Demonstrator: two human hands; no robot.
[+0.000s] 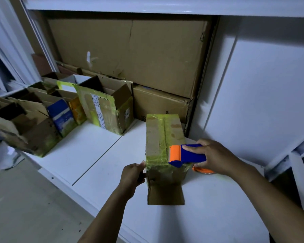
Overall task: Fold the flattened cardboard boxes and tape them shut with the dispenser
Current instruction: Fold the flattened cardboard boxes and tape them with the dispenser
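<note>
Between my two grips on the white table (95,155) stands the small cardboard box (163,146), its top wrapped in yellow-green tape; my left grip (132,174) pinches its near left corner. My right grip (216,157) is clenched around the blue tape dispenser (191,155), whose orange roller touches the box's right top edge, while open boxes (105,106) stand well beyond my left grip

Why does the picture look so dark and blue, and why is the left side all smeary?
Head view: the light is dim and bluish, so the white shelf looks grey-blue; the boxes at the far left are blurred, while the taped box, the tape dispenser, the left hand and right hand stay fairly sharp; the wide lens bends the shelf edges.
</note>
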